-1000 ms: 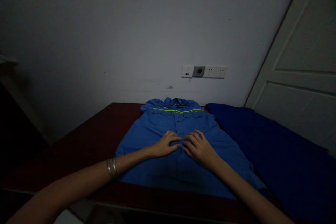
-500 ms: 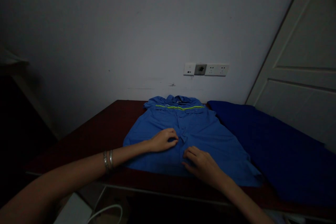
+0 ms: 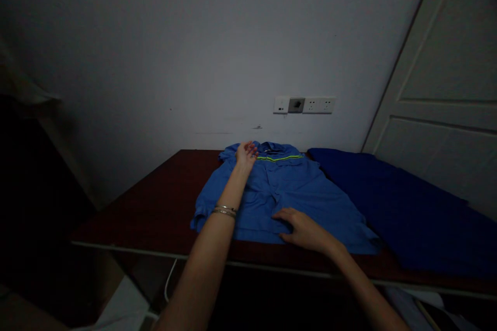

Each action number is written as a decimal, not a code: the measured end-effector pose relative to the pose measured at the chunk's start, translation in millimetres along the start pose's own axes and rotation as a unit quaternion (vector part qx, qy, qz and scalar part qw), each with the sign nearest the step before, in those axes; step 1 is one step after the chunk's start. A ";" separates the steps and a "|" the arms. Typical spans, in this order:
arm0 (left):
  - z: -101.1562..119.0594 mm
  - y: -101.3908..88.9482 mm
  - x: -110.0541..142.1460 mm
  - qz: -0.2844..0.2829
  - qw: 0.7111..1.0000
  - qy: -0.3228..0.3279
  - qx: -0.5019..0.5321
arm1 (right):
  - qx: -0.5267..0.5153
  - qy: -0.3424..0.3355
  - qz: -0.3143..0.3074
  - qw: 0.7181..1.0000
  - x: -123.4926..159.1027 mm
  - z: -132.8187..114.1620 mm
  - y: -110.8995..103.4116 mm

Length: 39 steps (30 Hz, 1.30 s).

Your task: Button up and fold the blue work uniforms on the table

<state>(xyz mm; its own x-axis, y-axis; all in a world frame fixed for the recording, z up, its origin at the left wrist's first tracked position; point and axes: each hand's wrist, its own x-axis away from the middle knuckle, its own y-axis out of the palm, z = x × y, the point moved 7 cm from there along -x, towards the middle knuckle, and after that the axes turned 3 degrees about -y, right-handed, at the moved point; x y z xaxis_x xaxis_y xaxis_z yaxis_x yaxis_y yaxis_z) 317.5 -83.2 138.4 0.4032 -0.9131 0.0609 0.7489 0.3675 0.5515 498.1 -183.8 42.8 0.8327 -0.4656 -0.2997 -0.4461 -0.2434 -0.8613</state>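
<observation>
The blue work shirt (image 3: 279, 191) is lying flat, the left hand (image 3: 246, 156) curling its fingers at the collar (image 3: 272, 147), any pinch unclear, the right hand (image 3: 305, 230) pressing closed-together fingers near the hem (image 3: 256, 235).

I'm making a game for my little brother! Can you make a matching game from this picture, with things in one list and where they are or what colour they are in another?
Things:
1. left hand
2. right hand
3. stripe on the blue work shirt
4. dark blue cloth

Places and colours:
A. lying on the table beside the shirt
B. resting on the shirt's lower part
C. yellow-green
D. up by the collar, bangles on its wrist

Right pairs: 1-D, 2-B, 3-C, 4-A
</observation>
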 end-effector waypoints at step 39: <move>-80.8 -15.2 136.4 -0.183 0.617 0.333 -0.689 | -0.204 0.157 0.385 0.886 0.7 49.1 -29.0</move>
<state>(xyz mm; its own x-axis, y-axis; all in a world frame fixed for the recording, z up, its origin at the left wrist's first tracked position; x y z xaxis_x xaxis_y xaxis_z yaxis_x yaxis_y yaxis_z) 403.6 -199.1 71.0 -0.1428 -0.8730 -0.4663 0.4046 0.3785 -0.8325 527.8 -135.3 47.5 0.1263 -0.8253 -0.5504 -0.9774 -0.0086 -0.2113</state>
